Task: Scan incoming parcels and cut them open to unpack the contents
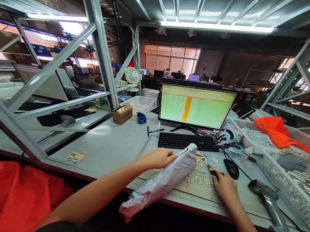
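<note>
A long parcel in white plastic wrapping (163, 182) lies slantwise over the front edge of the desk, its near end sticking out past the edge. My left hand (160, 158) is closed on the parcel's left side near its far end; the fingertips are partly hidden. On the right, my right hand (224, 186) grips a yellow and black utility knife (212, 170), its tip pointing up and left above the printed desk mat (192, 185). Knife and parcel are apart. Beyond them is a black keyboard (186, 142), and a black mouse (231, 169) lies right of the knife.
A lit monitor (195, 106) stands behind the keyboard. Right of my hand are a barcode scanner (267, 200) and white baskets (286, 178). A small cardboard box (122, 114), blue tape roll (141, 118) and labels (76, 156) lie left. Metal rack posts (102, 48) frame the desk.
</note>
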Motion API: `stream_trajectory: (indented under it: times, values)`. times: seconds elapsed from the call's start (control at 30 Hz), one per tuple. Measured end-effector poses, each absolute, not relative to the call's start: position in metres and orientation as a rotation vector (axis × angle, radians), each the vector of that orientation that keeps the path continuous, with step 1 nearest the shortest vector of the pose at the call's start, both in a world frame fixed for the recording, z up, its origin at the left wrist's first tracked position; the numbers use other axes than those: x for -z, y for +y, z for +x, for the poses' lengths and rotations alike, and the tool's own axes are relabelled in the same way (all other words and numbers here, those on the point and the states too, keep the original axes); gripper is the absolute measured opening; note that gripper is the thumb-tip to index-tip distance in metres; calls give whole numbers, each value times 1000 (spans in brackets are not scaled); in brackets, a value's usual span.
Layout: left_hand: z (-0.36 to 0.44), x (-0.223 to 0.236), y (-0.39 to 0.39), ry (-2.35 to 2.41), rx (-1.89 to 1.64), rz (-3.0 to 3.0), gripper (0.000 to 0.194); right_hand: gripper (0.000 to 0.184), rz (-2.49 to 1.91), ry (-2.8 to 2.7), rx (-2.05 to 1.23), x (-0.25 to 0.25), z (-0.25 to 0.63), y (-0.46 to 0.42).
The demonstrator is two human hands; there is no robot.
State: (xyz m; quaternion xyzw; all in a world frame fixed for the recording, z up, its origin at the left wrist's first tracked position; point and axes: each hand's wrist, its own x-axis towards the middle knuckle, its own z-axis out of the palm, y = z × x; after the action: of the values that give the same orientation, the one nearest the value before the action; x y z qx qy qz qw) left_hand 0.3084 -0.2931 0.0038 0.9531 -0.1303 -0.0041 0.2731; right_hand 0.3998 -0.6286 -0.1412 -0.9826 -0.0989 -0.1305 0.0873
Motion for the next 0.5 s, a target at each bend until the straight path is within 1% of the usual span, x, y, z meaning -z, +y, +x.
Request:
stream_trajectory:
  times: [0.07, 0.13, 0.17, 0.23, 0.27, 0.37, 0.4, 0.5]
  values:
    - [315, -3, -302, -393, 20, 2545, 36, 38, -2763, -446, 591, 130, 377, -601]
    - [315, -2, -311, -456, 34, 2530, 36, 37, -2442, -754, 815, 110, 354, -574]
    - [313, -1, -314, -493, 42, 2510, 36, 38, -2297, -914, 874, 98, 344, -560]
    - [307, 0, -320, -558, 48, 2448, 37, 37, -2142, -1115, 907, 78, 327, -538]
    - [304, 1, -322, -574, 40, 2417, 37, 34, -2124, -1150, 904, 70, 322, -530]
    - [295, 5, -325, -543, -15, 2398, 37, 13, -2116, -1153, 908, 59, 319, -517]
    - [294, 7, -325, -520, -36, 2424, 36, 12, -2122, -1163, 908, 58, 319, -516]
    - [292, 11, -320, -482, -153, 2592, 35, 19, -2153, -1254, 866, 58, 319, -522]
